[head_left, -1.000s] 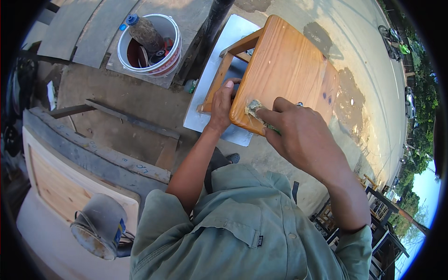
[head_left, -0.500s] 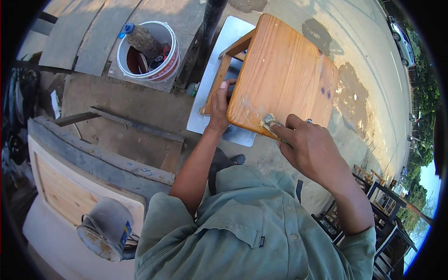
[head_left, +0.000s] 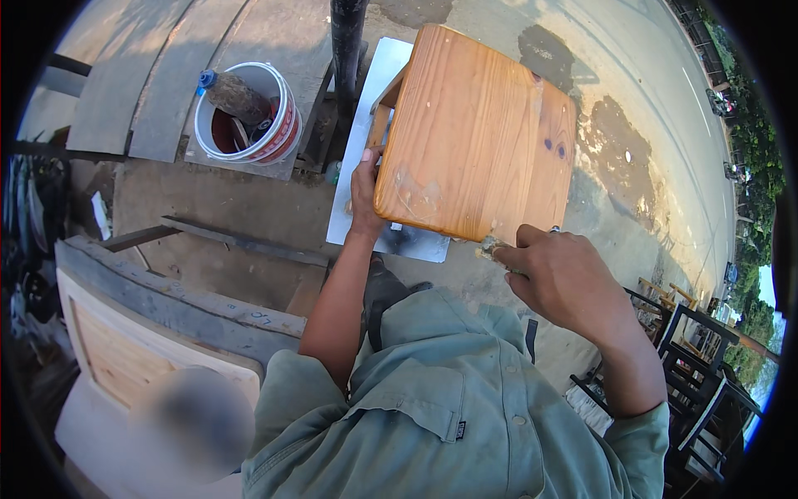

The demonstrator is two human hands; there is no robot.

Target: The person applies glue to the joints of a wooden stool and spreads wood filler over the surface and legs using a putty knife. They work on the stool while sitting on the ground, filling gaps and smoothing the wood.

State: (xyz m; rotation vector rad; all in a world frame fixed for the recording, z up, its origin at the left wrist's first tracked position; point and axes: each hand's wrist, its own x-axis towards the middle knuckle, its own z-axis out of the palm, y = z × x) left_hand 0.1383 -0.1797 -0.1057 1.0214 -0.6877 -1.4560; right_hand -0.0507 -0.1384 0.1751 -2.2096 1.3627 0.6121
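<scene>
A wooden stool (head_left: 490, 133) with an orange-brown, rounded-corner seat is tilted in front of me, its seat facing me. My left hand (head_left: 366, 187) grips it at the left edge near the lower corner, with some fingers hidden behind the seat. Pale smears of filler (head_left: 416, 193) show on the seat's lower left corner. In my right hand (head_left: 557, 270) is a small putty knife (head_left: 489, 247), its short blade crusted with pale filler. The blade is at the seat's lower edge; whether it touches the wood I cannot tell.
Under the stool lies a pale board (head_left: 339, 220). On a plank bench (head_left: 100, 116) at left stands a white bucket (head_left: 287, 137) holding a dirty bottle (head_left: 237, 96). A dark post (head_left: 347, 58) rises behind. A wooden panel (head_left: 108, 349) and blurred grey shape are lower left; black frames (head_left: 698, 358) stand right.
My right hand and the putty knife have moved slightly right and down, from on the seat's corner area to its lower edge. In the picture the stool and left hand have shifted left.
</scene>
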